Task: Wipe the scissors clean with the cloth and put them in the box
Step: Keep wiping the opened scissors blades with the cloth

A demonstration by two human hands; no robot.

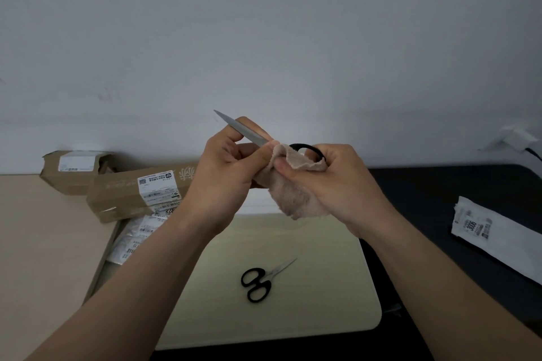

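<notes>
I hold a large pair of scissors up in the air, its grey blade pointing up and to the left. My left hand grips the blade with thumb and fingers. My right hand is closed on a beige cloth wrapped around the scissors where blade meets the black handle loop, which shows just above the cloth. A second, smaller pair of scissors with black handles lies shut on the pale yellow mat below. An open cardboard box sits to the left, partly behind my left forearm.
Two long cardboard parcels with labels lie across the box's far end. Several labelled packets lie inside the box. A white labelled bag lies on the black table surface at right. A grey wall rises behind the table.
</notes>
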